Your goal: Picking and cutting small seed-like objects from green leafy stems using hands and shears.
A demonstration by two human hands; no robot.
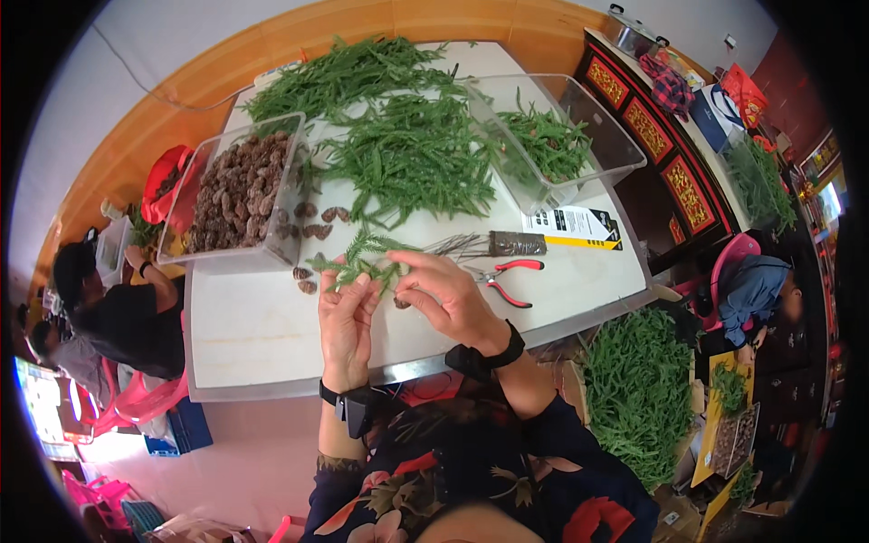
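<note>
Over the near part of the white table, my left hand [348, 321] pinches a green needle-leaved sprig [367, 246]. My right hand [450, 297] is closed at the sprig's right side, its thumb and forefinger bent toward the stems. Just below the right fingertips shows a small brown cone [401, 304]; whether it is held or lies on the table I cannot tell. Several loose cones [317, 232] lie left of and beyond my hands. To the right are red-handled pliers [503, 281], with thin dark wires [457, 244] and a brown wrapped bundle [517, 243] behind them.
A clear bin of brown cones [237, 251] stands at left, another clear bin [625, 167] with sprigs at right. Heaped sprigs [407, 163] cover the table's far half. A printed card [588, 223] lies at right. A box of greenery [638, 389] stands below right. Other people sit at both sides.
</note>
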